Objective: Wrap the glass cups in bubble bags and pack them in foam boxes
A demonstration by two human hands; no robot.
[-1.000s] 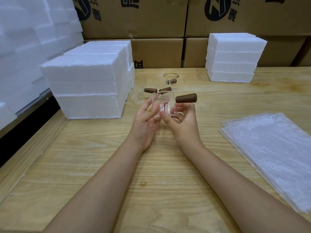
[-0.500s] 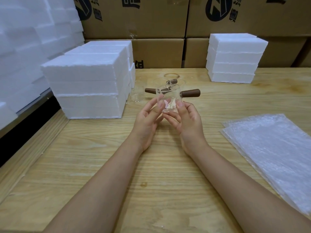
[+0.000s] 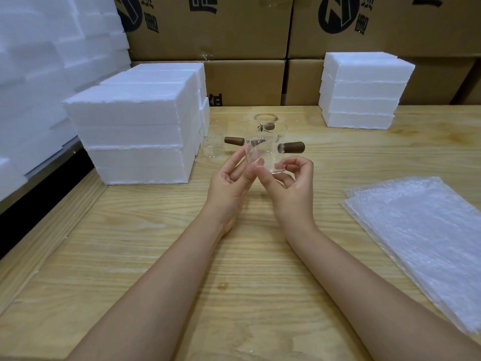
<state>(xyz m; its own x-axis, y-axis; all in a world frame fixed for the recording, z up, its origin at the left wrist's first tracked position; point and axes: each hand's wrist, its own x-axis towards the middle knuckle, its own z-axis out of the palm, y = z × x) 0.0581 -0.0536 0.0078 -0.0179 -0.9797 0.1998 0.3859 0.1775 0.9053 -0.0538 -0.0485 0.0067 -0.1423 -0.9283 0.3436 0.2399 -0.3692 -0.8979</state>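
desk (image 3: 156,256); closed foam boxes (image 3: 135,131) stacked at far left, contents hidden; bubble bags (image 3: 416,230) piled flat at right; right hand (image 3: 294,186) curls round the base of a glass cup (image 3: 270,157) held above the desk; left hand (image 3: 229,181), fingers straight, touches its side; other cups (image 3: 214,142) stand behind.

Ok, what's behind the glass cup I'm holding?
Behind the held cup, more glass cups with brown handles stand on the table, cardboard boxes beyond. Overlapping glass hides their exact count.
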